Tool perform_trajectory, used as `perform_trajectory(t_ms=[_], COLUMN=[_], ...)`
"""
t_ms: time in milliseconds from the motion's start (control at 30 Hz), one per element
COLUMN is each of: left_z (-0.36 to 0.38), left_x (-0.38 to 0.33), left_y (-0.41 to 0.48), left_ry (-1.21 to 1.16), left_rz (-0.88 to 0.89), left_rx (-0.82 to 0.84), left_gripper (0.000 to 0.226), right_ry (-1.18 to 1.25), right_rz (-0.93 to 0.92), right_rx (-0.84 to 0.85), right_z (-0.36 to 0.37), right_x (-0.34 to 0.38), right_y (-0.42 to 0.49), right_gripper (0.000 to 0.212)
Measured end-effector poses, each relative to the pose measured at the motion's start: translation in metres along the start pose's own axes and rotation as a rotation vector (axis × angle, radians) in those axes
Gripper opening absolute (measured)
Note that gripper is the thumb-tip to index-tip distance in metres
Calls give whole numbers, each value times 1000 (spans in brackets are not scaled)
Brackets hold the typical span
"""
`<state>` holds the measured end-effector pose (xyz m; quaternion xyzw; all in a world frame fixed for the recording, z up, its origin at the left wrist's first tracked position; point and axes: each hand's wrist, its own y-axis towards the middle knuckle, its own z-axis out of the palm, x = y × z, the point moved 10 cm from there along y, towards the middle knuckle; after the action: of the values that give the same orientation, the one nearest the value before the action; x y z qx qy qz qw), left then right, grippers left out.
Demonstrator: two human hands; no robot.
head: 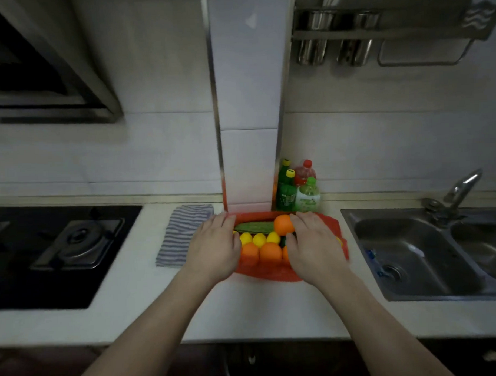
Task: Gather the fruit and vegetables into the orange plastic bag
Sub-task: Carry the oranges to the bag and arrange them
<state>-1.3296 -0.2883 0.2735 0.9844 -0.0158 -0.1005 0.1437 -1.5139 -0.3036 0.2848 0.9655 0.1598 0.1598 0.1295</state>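
Since the fruit (pixel 260 239) lies on the bag (pixel 266 273) by the desk's (pixel 245 309) back edge, the flat, empty left hand (pixel 215 245) and right hand (pixel 310 244) should lift its sides slowly, trapping the far orange (pixel 283 224).

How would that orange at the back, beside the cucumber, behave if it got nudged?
The orange looks round and smooth, so it would probably roll, though the cucumber on one side and the right hand on the other may stop it. Its firm-looking skin suggests it would keep its shape when picked up.
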Motion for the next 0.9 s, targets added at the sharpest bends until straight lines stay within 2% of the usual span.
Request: perform_trajectory(t_ms=[333, 633, 900], left_z=[-74, -143, -186], left_x=[105, 268, 406], left_y=[-71, -158, -237], left_ry=[-3, 52, 92], left_rz=[-156, -289, -435], left_rx=[-107, -151, -141], left_gripper=[42, 45, 47], right_ry=[-13, 59, 111], right_rz=[-211, -370, -439], right_rx=[-38, -13, 58], right_z=[-1, 36, 91], right_x=[140, 324, 469], right_y=[-7, -18, -33], right_gripper=[42, 45, 52])
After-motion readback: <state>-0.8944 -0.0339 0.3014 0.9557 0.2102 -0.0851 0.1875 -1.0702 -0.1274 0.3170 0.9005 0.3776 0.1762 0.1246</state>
